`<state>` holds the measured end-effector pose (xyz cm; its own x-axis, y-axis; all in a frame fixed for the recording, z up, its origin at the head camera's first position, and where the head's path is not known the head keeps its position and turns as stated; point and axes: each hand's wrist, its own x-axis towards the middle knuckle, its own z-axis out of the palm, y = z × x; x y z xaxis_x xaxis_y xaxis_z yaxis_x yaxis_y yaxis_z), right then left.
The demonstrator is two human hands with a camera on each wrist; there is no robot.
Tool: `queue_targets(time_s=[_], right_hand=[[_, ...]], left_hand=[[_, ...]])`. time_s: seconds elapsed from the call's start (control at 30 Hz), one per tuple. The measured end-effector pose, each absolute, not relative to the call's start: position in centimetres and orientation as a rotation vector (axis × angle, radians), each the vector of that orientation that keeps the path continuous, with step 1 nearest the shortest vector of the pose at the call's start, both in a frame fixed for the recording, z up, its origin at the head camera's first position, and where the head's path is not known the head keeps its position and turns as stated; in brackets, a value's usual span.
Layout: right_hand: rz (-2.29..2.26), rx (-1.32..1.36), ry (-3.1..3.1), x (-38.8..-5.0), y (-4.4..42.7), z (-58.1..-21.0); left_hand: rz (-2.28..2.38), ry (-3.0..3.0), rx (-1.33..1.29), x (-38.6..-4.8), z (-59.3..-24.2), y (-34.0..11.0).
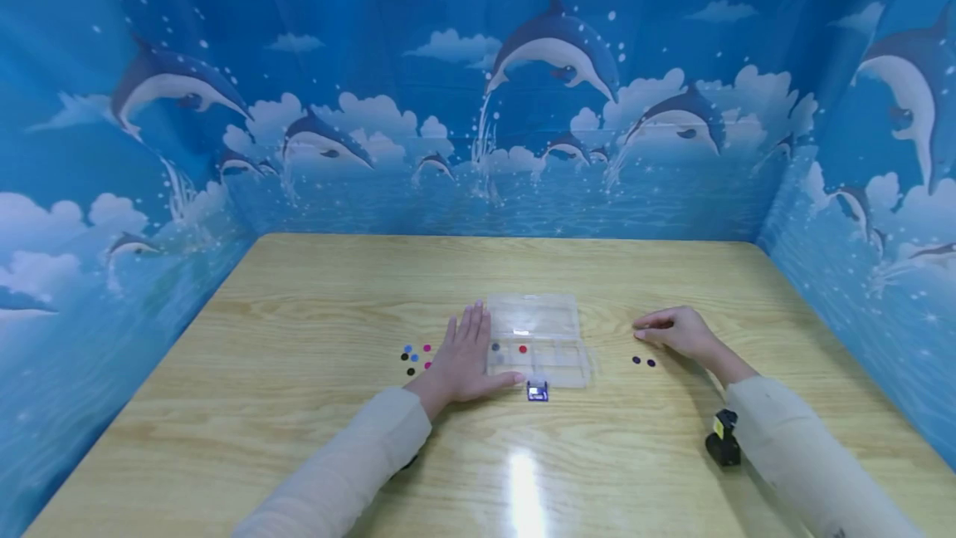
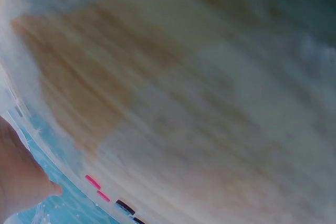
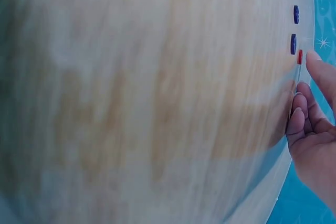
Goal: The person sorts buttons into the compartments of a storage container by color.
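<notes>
Palm down with straight, spread fingers, my left hand (image 1: 465, 364) lies along the left side of a clear plastic compartment box (image 1: 556, 364). Its thumb reaches across the box's front edge. The box lid is folded back; a grey-blue disc (image 1: 496, 347) and a red disc (image 1: 523, 349) are in the compartments. To the right of the box, my right hand (image 1: 675, 332) is low over the table, thumb and forefinger near each other. Beside its fingertip shows a small red disc (image 3: 300, 56); whether it is pinched is unclear. Two dark blue button-like discs (image 3: 293, 44) lie near that hand.
Left of my left hand lie several small discs: blue (image 1: 414, 358), black (image 1: 411, 371) and pink (image 1: 427, 348). A small purple-blue piece (image 1: 538, 391) sits at the box's front edge. Dolphin-printed curtains (image 1: 485, 106) stand around the wooden table (image 1: 299, 438).
</notes>
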<state>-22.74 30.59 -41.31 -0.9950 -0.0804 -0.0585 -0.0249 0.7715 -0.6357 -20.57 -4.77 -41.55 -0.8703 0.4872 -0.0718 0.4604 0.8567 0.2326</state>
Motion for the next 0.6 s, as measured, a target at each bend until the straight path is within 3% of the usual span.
queue_targets(time_s=[0.6], right_hand=[[-0.956,-0.152,2.945,-22.77,29.86,-41.45]], left_hand=[[0.326,2.899,0.748,-20.66,-41.59,-4.81]])
